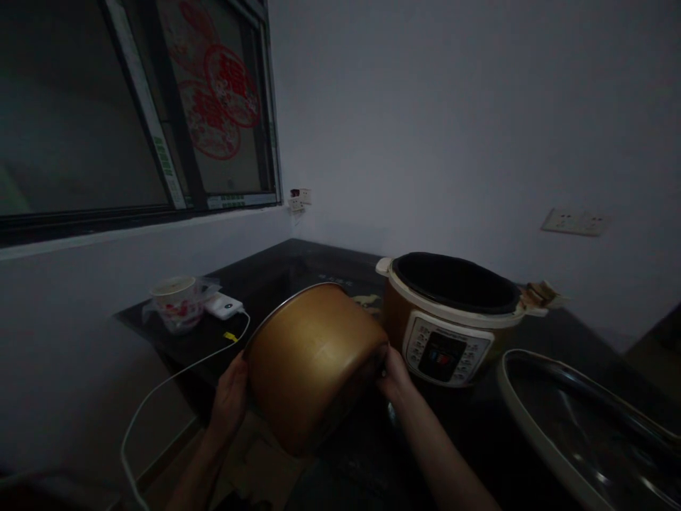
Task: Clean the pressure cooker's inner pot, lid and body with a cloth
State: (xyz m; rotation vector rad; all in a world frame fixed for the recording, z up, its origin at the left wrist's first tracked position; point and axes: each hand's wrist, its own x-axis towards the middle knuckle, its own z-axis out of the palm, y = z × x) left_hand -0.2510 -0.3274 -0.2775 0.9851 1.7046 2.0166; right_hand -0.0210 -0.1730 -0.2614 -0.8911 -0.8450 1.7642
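A gold inner pot (313,348) of a cooker is tipped on its side, its rim facing away to the upper left and its dark base toward the lower right. My left hand (231,394) grips it at the rim side, fingers partly hidden behind the wall. On the opposite side, my right hand (394,372) holds the pot near its base edge. Just right of the pot stands an electric cooker (450,348) without its lid, showing a black interior and a front button panel.
A glass lid (579,426) lies at the lower right. On the dark table (287,262), a bagged plastic cup (178,305) sits beside a white power device (223,305), whose white cable (159,383) hangs over the left edge. Wall and window rise behind.
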